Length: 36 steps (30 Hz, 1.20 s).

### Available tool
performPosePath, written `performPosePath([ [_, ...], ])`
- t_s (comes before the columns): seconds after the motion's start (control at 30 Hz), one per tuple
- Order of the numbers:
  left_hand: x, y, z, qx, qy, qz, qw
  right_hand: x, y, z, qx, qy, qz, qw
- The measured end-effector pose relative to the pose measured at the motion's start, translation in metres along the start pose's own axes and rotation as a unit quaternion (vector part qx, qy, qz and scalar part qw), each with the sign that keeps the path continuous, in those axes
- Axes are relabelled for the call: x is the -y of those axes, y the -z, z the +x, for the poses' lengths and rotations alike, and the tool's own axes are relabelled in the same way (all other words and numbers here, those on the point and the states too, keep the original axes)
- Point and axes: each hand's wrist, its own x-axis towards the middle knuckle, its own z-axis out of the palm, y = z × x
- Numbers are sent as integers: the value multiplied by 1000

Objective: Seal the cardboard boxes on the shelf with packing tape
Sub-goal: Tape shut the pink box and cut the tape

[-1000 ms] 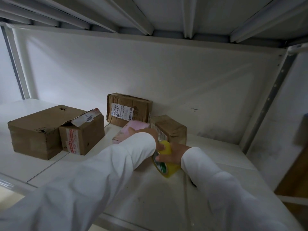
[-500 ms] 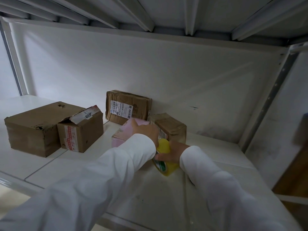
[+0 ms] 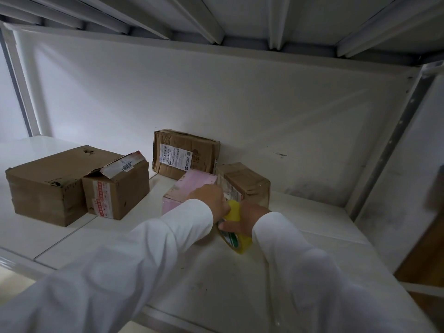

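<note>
Gripping the light, stiff tape roll [image 3: 234, 233], right hand [image 3: 248, 218] curls round its rim while left hand [image 3: 211, 197] pinches the sticky free end.

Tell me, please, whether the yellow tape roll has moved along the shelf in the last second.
No: the tape roll stays just in front of the small brown box.

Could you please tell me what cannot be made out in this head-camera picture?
- Left hand fingertips: hidden behind the tape roll.
- Any pulled tape end: not visible between the hands.
- Pink box front: partly covered by the left sleeve.
- Label print: too small.
- Right edge: dark, blurred, cut off.
</note>
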Motion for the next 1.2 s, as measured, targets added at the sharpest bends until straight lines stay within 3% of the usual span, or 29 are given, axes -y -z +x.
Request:
performPosePath([
  [0.23, 4, 7, 6, 48, 12, 5, 999, 1, -2, 5, 2, -3, -4, 1000],
  [0.43, 6, 3, -10, -61, -145, 163, 974, 8, -4, 4, -4, 10, -19, 1000],
  [0.63, 7, 0, -26, -93, -197, 53, 974, 19, 0, 3, -12, 23, -50, 998],
  [0.7, 18, -1, -26, -96, -158, -35, 982, 14, -1, 0, -26, 59, 15, 998],
  [0.77, 30, -2, -21, -106, -118, -86, 984, 6, -10, -5, -38, 92, 165, 981],
  [0.87, 46, -1, -13, -113, -103, -64, 986, -3, -29, 1, -44, 154, 311, 937],
  [0.97, 58, 5, -7, -123, -119, -33, 985, 2, -40, 4, -2, 130, 439, 889],
  [1.1, 67, 6, -5, -136, -117, -43, 983, 6, -41, 10, 2, 130, 504, 854],
  [1.2, 71, 6, -2, -131, -105, -55, 984, 9, -43, 15, 3, 123, 510, 851],
])
